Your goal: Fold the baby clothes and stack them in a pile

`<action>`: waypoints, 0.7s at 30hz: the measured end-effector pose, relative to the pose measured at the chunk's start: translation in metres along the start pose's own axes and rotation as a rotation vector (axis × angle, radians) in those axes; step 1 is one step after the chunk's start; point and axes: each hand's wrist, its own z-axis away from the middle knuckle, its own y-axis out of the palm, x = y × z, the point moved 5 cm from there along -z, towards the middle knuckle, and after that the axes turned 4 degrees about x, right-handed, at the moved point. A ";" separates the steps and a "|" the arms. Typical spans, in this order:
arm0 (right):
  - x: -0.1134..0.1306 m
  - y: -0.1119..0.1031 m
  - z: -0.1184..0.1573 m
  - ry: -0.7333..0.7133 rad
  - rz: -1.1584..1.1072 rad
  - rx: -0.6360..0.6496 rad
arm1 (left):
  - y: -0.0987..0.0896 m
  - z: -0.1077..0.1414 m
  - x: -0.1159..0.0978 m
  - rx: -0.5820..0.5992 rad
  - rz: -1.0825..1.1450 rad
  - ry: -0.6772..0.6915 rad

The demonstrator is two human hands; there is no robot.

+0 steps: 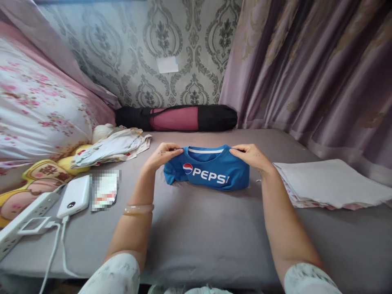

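Note:
A blue T-shirt with a white PEPSI print and round logo is gathered into a short bundle at the middle of the bed. My left hand pinches its shoulder at the left of the collar. At the other shoulder, my right hand grips the cloth between thumb and fingers. The collar with its white inner band faces up between both hands. The shirt's lower part touches or hangs just above the grey sheet; I cannot tell which. The back of the shirt is hidden.
Folded white cloths lie to the right. On the left are a power bank, a power strip with cables, a yellow cushion and crumpled clothes. A black and pink bag lies along the wall.

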 end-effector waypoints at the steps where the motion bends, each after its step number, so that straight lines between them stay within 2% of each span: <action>1: 0.002 0.000 0.000 -0.008 0.003 0.007 | -0.005 0.002 -0.004 -0.004 -0.045 0.021; 4: 0.015 -0.004 -0.003 -0.053 0.034 0.017 | -0.019 0.003 -0.020 0.003 -0.202 0.098; 6: 0.032 -0.014 -0.007 -0.132 0.092 -0.044 | -0.029 0.003 -0.039 -0.004 -0.286 0.168; 7: 0.044 -0.020 -0.008 -0.191 0.138 -0.105 | -0.035 0.004 -0.051 -0.046 -0.325 0.218; 8: 0.057 -0.028 -0.008 -0.258 0.191 -0.184 | -0.043 0.005 -0.066 -0.124 -0.363 0.278; 11: 0.098 -0.051 -0.007 -0.429 0.347 -0.451 | -0.068 0.015 -0.111 -0.529 -0.483 0.462; 12: 0.110 -0.056 -0.008 -0.464 0.390 -0.503 | -0.074 0.018 -0.123 -0.622 -0.520 0.495; 13: 0.119 -0.060 -0.010 -0.489 0.432 -0.510 | -0.077 0.018 -0.131 -0.664 -0.557 0.513; 17: 0.138 -0.067 -0.028 -0.537 0.562 -0.350 | -0.084 0.007 -0.147 -0.614 -0.658 0.532; 19: 0.141 -0.076 -0.036 -0.545 0.561 -0.373 | -0.091 0.002 -0.150 -0.650 -0.609 0.543; 21: 0.144 -0.085 -0.043 -0.541 0.557 -0.389 | -0.094 -0.005 -0.152 -0.596 -0.522 0.517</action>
